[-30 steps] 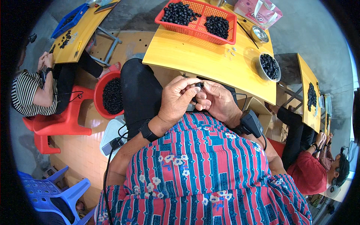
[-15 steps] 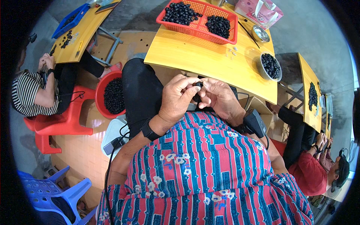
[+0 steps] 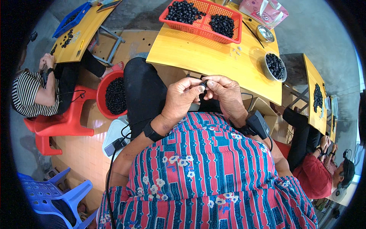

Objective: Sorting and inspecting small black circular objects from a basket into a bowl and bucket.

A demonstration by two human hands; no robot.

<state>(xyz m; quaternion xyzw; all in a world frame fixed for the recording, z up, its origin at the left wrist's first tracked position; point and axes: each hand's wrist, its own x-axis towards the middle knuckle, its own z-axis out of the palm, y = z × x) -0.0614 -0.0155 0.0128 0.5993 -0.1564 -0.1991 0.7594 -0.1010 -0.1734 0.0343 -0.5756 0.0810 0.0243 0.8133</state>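
Over my lap, just off the near edge of the yellow table (image 3: 183,51), both hands meet at a small black round part (image 3: 203,84). My left hand (image 3: 182,96) pinches it between thumb and forefinger. From the other side, my right hand (image 3: 224,94) has its thumb and fingertips closed on the same part. Most of the part is covered by the fingers, so its exact kind cannot be made out. On the table, a red basket (image 3: 190,27) with two compartments holds many black ring-like parts. A clear tub (image 3: 283,79) of similar black parts stands near the right edge.
A metal bowl (image 3: 265,34), a thin black rod (image 3: 252,33), small pale bits (image 3: 237,53) and a pink bag (image 3: 263,11) are on the table. Left of my leg stands a red bucket (image 3: 100,93) of black parts. Co-workers sit at tables on both sides; a blue chair (image 3: 76,191) is behind left.
My right hand has turned, its fingers now curled more over the top of the black part. The left hand keeps its pinch almost in place.
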